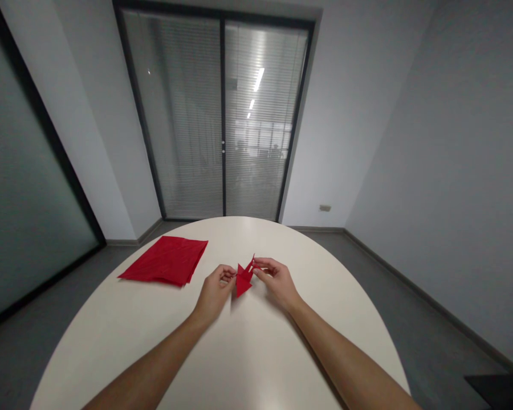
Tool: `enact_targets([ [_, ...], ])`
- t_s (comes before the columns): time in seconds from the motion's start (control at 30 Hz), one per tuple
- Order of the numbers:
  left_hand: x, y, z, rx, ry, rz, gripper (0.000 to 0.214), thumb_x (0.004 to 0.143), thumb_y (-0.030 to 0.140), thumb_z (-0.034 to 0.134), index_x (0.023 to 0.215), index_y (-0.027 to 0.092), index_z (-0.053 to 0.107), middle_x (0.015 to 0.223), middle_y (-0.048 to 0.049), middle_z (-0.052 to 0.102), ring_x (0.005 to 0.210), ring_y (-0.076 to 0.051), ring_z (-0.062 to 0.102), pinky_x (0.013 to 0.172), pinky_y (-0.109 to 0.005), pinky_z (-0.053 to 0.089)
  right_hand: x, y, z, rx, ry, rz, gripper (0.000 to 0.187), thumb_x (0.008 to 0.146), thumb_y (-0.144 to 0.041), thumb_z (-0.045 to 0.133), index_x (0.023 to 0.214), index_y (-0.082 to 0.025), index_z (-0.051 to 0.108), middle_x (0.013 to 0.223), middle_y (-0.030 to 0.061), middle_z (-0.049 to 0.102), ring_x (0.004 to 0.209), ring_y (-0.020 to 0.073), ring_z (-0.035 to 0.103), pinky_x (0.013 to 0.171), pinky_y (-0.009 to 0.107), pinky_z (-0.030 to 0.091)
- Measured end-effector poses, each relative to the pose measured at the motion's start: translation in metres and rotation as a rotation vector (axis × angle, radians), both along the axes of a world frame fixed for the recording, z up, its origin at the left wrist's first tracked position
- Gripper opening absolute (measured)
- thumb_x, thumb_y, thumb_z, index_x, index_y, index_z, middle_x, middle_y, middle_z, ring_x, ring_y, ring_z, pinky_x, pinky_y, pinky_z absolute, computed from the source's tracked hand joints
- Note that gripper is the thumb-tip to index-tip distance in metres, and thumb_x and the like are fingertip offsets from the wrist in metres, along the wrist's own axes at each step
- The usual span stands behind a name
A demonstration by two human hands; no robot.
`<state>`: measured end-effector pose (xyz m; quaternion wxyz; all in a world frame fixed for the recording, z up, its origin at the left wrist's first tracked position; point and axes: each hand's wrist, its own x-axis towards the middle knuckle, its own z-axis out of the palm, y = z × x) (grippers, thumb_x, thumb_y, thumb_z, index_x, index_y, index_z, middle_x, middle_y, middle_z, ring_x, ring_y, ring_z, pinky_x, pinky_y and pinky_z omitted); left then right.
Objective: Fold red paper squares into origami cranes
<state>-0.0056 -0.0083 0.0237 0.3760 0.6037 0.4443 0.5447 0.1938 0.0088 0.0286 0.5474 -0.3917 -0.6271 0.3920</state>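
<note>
A small folded red paper figure (243, 281), with pointed tips like an origami crane, is held just above the table between my two hands. My left hand (217, 289) pinches its left side between thumb and fingers. On the other side, my right hand (277, 279) grips a narrow point at the upper right, thumb against fingertips. One broad triangular flap hangs down toward me, and a thin tip sticks up near the right fingers. Parts of the figure behind my fingertips are hidden.
A stack of red paper sheets (165, 261) lies at the left of the round white table (256, 353). Beyond the far edge stands a glass partition with blinds (222, 119). A dark object (496, 387) shows at the lower right.
</note>
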Motion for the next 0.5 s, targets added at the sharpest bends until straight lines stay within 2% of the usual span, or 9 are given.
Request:
enact_targets([
  [0.3, 0.0012, -0.0001, -0.0023, 0.006, 0.015, -0.018, 0.019, 0.077, 0.033, 0.067, 0.087, 0.019, 0.063, 0.084, -0.0043, 0.069, 0.079, -0.019, 0.066, 0.067, -0.027, 0.05, -0.0019, -0.0078, 0.0082, 0.068, -0.121, -0.021, 0.028, 0.085, -0.04, 0.071, 0.108, -0.025, 0.077, 0.113, 0.0083, 0.076, 0.102, 0.0261, 0.069, 0.087, 0.041, 0.052],
  [0.5, 0.0, -0.0018, -0.0011, 0.024, 0.068, -0.031, 0.018, 0.078, 0.034, 0.066, 0.088, 0.019, 0.065, 0.085, -0.0037, 0.07, 0.078, -0.018, 0.065, 0.064, -0.026, 0.05, -0.0002, -0.0044, 0.0076, 0.079, -0.117, -0.057, 0.024, 0.086, -0.045, 0.07, 0.091, -0.022, 0.077, 0.093, 0.0073, 0.077, 0.089, 0.024, 0.069, 0.083, 0.038, 0.053],
])
